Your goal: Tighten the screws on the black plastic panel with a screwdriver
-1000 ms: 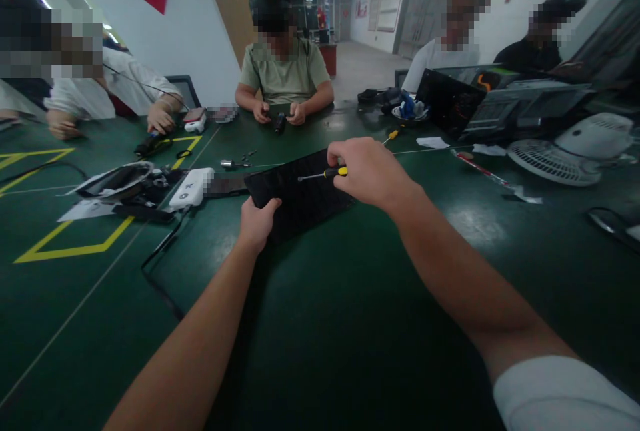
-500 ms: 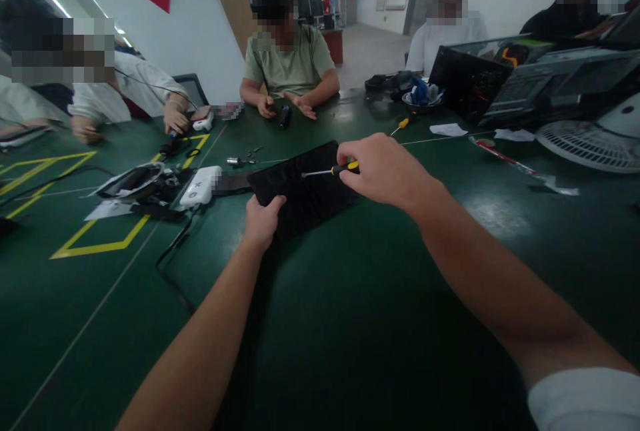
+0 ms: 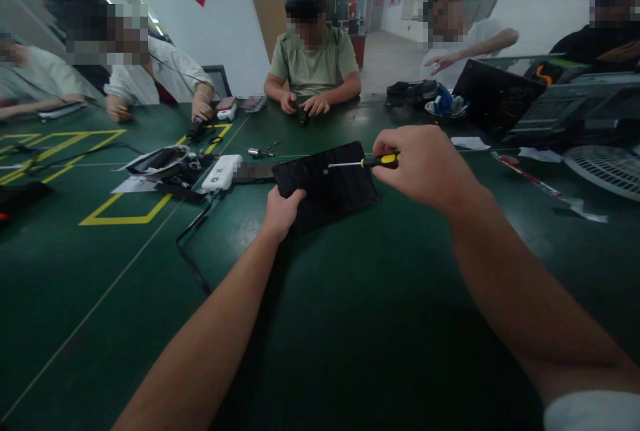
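My left hand (image 3: pixel 285 209) is closed on the left edge of a flat black panel (image 3: pixel 345 194), thumb on top. The panel is tilted above the table, its ribbed face towards me. In my right hand (image 3: pixel 425 161) is a screwdriver (image 3: pixel 383 161) with a yellow and black handle, pinched in the fingers. Its thin metal shaft points left across the panel. Beside the tip is a small light round spot; whether it is a screw or a hole I cannot tell. The panel's underside is hidden.
A white power strip (image 3: pixel 223 172) with a black cable lies left of the panel. Small metal parts (image 3: pixel 257 151) sit beyond it. A white fan grille (image 3: pixel 607 171) and computer cases (image 3: pixel 560 101) stand at the right. Across the table a person (image 3: pixel 314 61) handles a small black object.
The view has swung left, so things sit further right. My right hand has shifted slightly right relative to the panel; the screwdriver tip stays near the same spot. The person opposite has brought both hands together.
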Demonstrator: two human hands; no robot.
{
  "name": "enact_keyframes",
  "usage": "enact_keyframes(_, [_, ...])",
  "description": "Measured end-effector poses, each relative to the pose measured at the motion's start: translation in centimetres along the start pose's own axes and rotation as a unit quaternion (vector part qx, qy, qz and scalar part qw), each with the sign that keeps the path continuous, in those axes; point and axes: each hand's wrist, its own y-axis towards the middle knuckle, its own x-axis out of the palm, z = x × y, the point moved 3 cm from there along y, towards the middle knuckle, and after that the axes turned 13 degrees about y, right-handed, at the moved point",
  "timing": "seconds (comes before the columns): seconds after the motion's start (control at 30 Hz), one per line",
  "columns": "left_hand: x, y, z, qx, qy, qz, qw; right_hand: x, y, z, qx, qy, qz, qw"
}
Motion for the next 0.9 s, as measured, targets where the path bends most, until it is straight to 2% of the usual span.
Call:
enact_keyframes(0.23, [0.1,-0.1,-0.1,0.002,-0.008,-0.009,1.0,0.5,0.0,-0.1,0.008,-0.007,-0.013,1.0])
enact_keyframes(0.43, [0.0,-0.2,0.0,0.003,-0.012,-0.011,1.0,1.4,-0.1,-0.2,0.006,-0.006,-0.001,1.0])
enact_keyframes(0.9, [0.0,-0.1,0.0,0.007,-0.003,-0.003,1.0,1.8,-0.2,-0.1,0.03,0.001,-0.008,1.0])
